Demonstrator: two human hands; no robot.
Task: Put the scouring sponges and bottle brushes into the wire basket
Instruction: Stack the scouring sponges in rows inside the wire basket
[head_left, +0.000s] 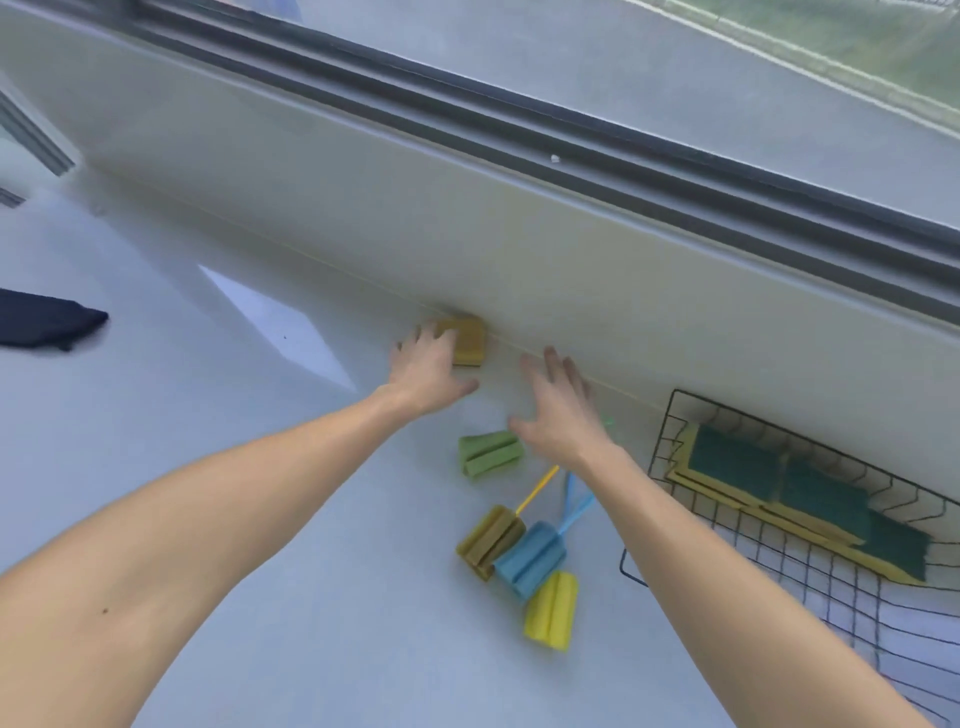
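Observation:
A yellow scouring sponge (469, 342) lies on the pale counter against the backsplash. My left hand (428, 371) rests on its left side with fingers spread, touching it but not closed around it. My right hand (558, 410) hovers open to the right, above the counter. Below the hands lie several sponge-headed bottle brushes: a green one (490, 453), an olive one (491, 540), a blue one (530, 558) and a yellow one (552, 610). The black wire basket (727, 535) at the right holds stacked green-and-yellow scouring sponges (779, 488).
A white backsplash (467, 223) rises behind the counter, topped by a dark window track (571, 140). A dark blue cloth (47, 319) lies at the far left. Pale counter surface (234, 415) stretches to the left of my arms.

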